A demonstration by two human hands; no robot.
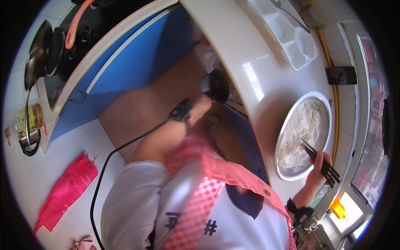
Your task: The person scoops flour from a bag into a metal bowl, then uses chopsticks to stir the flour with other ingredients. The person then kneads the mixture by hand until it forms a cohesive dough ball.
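A metal basin (282, 150) stands on the white countertop at the right, holding a pale, floury, shredded mixture (300, 131). My right hand (317, 175) grips several dark chopsticks (310, 150) by the basin's near rim; their tips reach into the mixture. My left hand (201, 107) is off the counter's edge, over the floor. It holds a small, dark, round metal vessel (215, 86); its contents cannot be made out.
On the counter (231, 40) lies a white compartment tray (295, 51). A phone (340, 75) is propped by the wall. Left are a black stove (57, 84), an orange-handled utensil (73, 29), an oil bottle (37, 115) and a pink bag (70, 190). A black cable (107, 159) trails from my left wrist.
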